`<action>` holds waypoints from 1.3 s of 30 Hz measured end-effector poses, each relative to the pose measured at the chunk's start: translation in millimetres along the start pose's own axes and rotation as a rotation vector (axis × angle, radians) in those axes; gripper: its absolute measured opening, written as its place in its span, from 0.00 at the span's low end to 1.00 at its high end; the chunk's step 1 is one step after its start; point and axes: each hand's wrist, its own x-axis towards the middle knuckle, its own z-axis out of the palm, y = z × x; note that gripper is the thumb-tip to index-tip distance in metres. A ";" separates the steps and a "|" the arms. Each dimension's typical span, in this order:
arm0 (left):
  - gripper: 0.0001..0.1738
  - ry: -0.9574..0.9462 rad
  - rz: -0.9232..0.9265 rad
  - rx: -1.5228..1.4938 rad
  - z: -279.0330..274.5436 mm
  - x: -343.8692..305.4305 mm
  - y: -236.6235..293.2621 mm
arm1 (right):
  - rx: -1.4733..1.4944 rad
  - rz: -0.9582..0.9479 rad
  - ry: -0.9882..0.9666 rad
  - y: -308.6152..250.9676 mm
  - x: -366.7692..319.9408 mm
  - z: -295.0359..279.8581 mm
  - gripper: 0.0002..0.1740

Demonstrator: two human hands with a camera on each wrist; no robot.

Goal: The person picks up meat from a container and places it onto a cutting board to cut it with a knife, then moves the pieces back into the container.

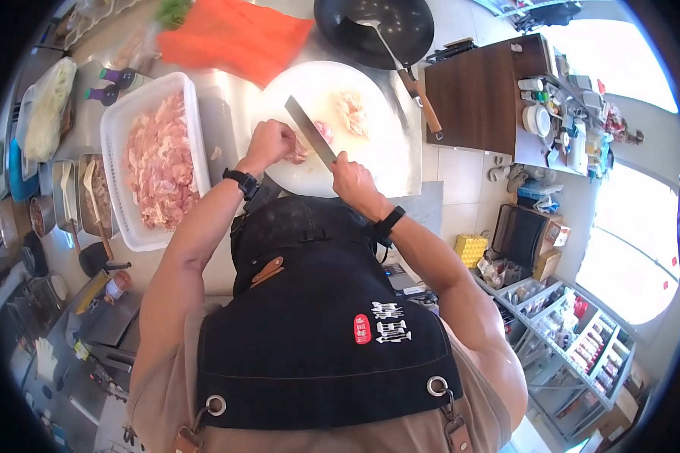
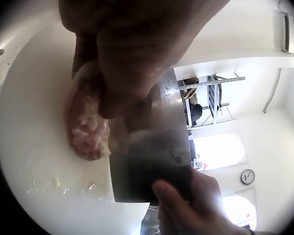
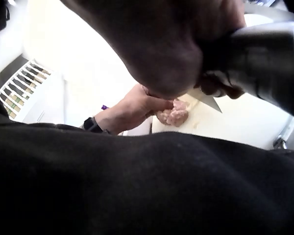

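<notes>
My left hand holds a piece of raw meat against a round white cutting board, its fingers curled over the meat. The right hand grips a cleaver by its metal handle, seen close up in the right wrist view. Right beside the held meat and the left fingers stands the broad blade, as the left wrist view shows. Beyond the blade, a small pinkish piece and a little heap of cut meat lie on the board.
Left of the board stands a white plastic basket full of raw meat pieces. A black wok with a spatula sits at the far right, and an orange-red sheet lies behind the board. Metal containers with ladles are further left.
</notes>
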 end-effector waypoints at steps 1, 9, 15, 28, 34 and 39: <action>0.09 0.003 -0.002 0.001 0.0 -3.0 -2.4 | -0.006 -0.013 0.016 -1.9 3.0 1.6 0.10; 0.10 -0.136 0.097 0.061 -13.9 -22.8 -9.5 | -0.001 -0.062 0.153 -20.0 39.7 -0.3 0.14; 0.11 0.013 0.217 0.344 -25.2 -13.1 18.6 | 0.160 -0.076 0.152 6.7 37.7 -19.5 0.15; 0.15 -0.262 0.466 0.361 24.0 33.9 48.2 | 0.405 0.180 0.309 50.5 -52.6 -43.1 0.15; 0.10 0.187 0.337 0.165 24.8 28.3 23.2 | 0.384 0.184 0.282 43.9 -56.2 -38.3 0.15; 0.13 -0.317 -0.231 -1.013 9.2 27.7 15.4 | 0.374 0.142 0.255 28.1 -50.2 -51.8 0.15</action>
